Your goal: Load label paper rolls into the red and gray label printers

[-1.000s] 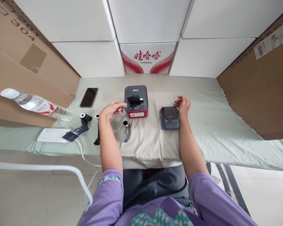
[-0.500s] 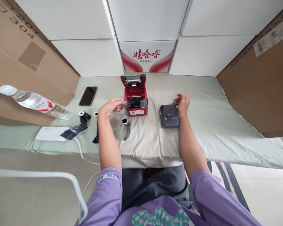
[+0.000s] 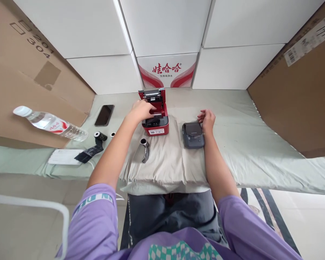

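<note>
The left hand [image 3: 144,109] is placed at the opening of the red printer [image 3: 157,130] on the tabletop [image 3: 168,164]; its grip cannot be told. The right hand [image 3: 206,119], loosely curled, is seen empty. The raised lid [image 3: 152,94] should not be knocked.

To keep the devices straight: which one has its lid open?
The red device, at the left hand: its lid stands up. The dark grey device, by the right hand, is closed.

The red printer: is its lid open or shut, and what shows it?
Open: the lid of the red printer stands raised at the back, baring the inside, with the left hand at the opening.
</note>
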`<state>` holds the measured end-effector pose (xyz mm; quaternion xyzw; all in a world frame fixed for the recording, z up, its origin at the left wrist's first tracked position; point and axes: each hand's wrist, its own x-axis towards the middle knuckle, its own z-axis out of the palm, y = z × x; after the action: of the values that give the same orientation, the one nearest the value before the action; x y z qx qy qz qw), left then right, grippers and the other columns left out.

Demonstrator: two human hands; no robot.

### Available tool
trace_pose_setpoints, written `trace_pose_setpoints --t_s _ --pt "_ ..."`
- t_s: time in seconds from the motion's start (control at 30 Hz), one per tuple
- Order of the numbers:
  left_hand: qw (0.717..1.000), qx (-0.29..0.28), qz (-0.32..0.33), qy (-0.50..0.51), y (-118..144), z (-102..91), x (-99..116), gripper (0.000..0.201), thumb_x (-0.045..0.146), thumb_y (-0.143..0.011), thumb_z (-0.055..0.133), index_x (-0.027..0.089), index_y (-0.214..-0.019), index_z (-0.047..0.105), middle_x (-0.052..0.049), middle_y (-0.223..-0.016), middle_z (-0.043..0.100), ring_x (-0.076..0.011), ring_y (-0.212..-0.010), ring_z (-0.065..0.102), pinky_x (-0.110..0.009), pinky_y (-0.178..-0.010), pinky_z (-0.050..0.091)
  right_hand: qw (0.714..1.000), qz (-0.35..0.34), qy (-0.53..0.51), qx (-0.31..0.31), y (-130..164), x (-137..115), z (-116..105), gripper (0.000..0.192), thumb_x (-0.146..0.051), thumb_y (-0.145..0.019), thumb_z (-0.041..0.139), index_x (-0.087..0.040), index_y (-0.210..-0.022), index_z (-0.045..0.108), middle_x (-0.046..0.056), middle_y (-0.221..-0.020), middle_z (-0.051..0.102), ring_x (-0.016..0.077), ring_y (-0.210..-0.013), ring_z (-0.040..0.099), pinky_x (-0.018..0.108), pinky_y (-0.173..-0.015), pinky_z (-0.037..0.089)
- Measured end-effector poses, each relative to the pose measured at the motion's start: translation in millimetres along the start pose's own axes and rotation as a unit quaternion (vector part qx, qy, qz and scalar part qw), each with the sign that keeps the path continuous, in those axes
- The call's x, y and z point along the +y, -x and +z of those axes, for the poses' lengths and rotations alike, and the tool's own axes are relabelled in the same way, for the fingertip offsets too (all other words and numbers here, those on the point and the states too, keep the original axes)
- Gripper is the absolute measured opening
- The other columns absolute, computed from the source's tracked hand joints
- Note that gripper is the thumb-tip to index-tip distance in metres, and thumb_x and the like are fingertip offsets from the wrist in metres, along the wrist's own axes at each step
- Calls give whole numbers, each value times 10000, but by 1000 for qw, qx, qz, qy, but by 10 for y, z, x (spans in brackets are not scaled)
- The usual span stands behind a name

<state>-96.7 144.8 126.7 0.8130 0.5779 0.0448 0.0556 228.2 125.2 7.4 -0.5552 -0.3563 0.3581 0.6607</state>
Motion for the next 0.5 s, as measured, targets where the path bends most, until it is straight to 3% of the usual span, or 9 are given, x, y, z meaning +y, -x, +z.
trace_pose_setpoints --t_s 0.13,0.37,0.5 --pt "995 -76 -19 -67 -138 -61 117 318 85 -650 793 246 -911 879 -113 -893 781 -361 -1128 683 -415 -1035 437 1000 5 -4 0 4 -3 5 318 -456 -984 504 -204 -817 603 -30 -600 603 81 -483 523 198 -444 353" --pt "994 -100 -23 -30 -107 -37 144 360 40 -645 722 266 -879 876 -93 -782 766 -328 -964 711 -376 -911 475 1000 0 4 -5 -3 12 8 356 -517 -975 524 -207 -811 586 -29 -608 598 80 -488 524 198 -441 353" --pt "997 -73 -12 38 -18 -120 105 394 51 -623 738 291 -903 879 -69 -868 803 -306 -894 706 -362 -847 481 1000 3 -2 -7 4 1 12 343 -503 -970 528 -208 -805 588 -32 -604 597 79 -486 520 193 -440 350"
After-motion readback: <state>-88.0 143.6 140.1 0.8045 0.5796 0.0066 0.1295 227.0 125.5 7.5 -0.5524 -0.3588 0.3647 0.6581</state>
